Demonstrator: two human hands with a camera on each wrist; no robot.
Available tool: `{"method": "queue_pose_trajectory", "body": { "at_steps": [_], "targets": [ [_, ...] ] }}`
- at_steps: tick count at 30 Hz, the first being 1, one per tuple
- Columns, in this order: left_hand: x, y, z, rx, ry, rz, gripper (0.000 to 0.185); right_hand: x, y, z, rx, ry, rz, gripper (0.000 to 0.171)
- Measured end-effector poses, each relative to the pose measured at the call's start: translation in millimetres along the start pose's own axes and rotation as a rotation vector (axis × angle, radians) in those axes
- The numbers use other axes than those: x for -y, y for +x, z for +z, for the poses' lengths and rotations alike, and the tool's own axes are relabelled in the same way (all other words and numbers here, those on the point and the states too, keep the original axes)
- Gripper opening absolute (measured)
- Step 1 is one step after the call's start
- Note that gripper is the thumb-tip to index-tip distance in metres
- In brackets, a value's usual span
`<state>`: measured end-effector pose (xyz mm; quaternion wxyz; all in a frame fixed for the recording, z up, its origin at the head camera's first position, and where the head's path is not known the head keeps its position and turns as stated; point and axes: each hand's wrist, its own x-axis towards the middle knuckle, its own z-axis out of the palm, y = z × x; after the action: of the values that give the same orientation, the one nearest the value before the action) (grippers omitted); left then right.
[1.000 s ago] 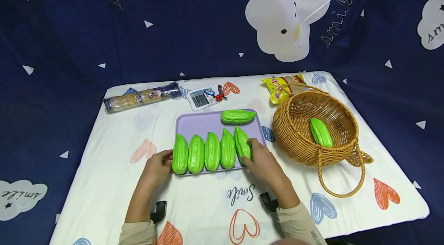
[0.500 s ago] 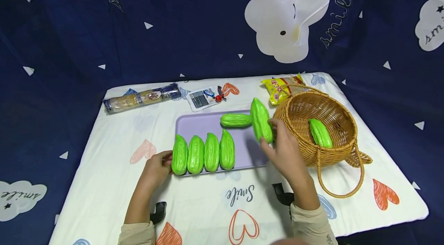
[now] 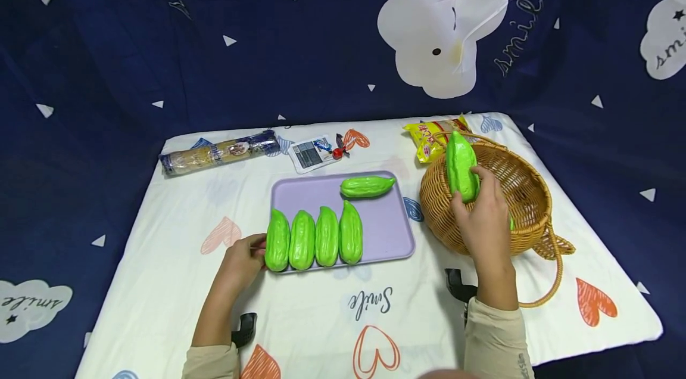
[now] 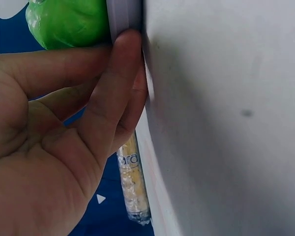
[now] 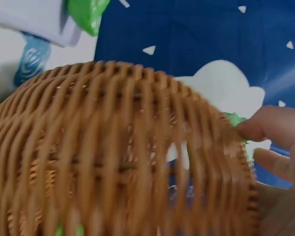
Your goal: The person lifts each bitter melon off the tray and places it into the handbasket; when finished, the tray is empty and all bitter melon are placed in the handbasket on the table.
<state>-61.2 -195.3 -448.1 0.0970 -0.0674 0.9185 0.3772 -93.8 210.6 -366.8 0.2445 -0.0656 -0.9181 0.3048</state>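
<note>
Right hand (image 3: pixel 486 215) grips bitter melon (image 3: pixel 461 165); wicker basket (image 3: pixel 438 212) rim below that hand could knock it loose if lowered short. Left hand (image 3: pixel 243 260) pinches tray (image 3: pixel 387 236) edge.

Five green ridged gourds (image 3: pixel 302 240) lie on the purple rectangular tray (image 3: pixel 386 227), left of the round brown wicker basket (image 3: pixel 438 212).

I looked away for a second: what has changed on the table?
The right hand has lifted a green gourd off the tray and carried it rightward to the basket, still gripping it. The left hand and the row of four gourds stayed put.
</note>
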Motion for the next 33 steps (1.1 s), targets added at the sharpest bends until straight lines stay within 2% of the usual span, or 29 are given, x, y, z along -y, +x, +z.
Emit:
{"method": "queue_pose_trajectory", "body": {
  "at_steps": [4, 11, 18, 21, 24, 26, 29, 33],
  "targets": [
    [-0.1, -0.5, 0.2, 0.004, -0.007, -0.007, 0.037, -3.9, 0.2, 1.8, 0.043, -0.042, 0.023, 0.051],
    [0.3, -1.1, 0.5, 0.0, -0.003, -0.007, 0.037, -3.0, 0.4, -0.3, 0.097, -0.05, 0.054, 0.052],
    [-0.1, -0.7, 0.8, 0.011, -0.007, -0.016, 0.038, -3.9, 0.0, 0.3, 0.082, -0.046, 0.025, 0.051],
    [-0.7, -0.4, 0.6, 0.016, -0.014, -0.017, 0.038, -3.4, -1.6, 4.2, 0.034, -0.016, -0.059, 0.046],
    [-1.2, -0.3, 0.4, 0.016, -0.015, -0.016, 0.038, 2.2, -6.2, 12.5, -0.015, 0.037, -0.206, 0.04],
    [-1.5, -0.6, 0.2, 0.015, -0.019, -0.014, 0.038, 9.7, -11.7, 20.7, -0.013, 0.068, -0.31, 0.038],
    [-1.7, -0.5, 0.3, 0.01, -0.021, -0.011, 0.038, 24.1, -24.0, 36.5, 0.078, 0.088, -0.412, 0.038],
    [-1.5, -0.3, 1.0, 0.008, -0.026, -0.012, 0.037, 40.6, -47.2, 60.8, 0.3, 0.034, -0.459, 0.042]
  ]
}}
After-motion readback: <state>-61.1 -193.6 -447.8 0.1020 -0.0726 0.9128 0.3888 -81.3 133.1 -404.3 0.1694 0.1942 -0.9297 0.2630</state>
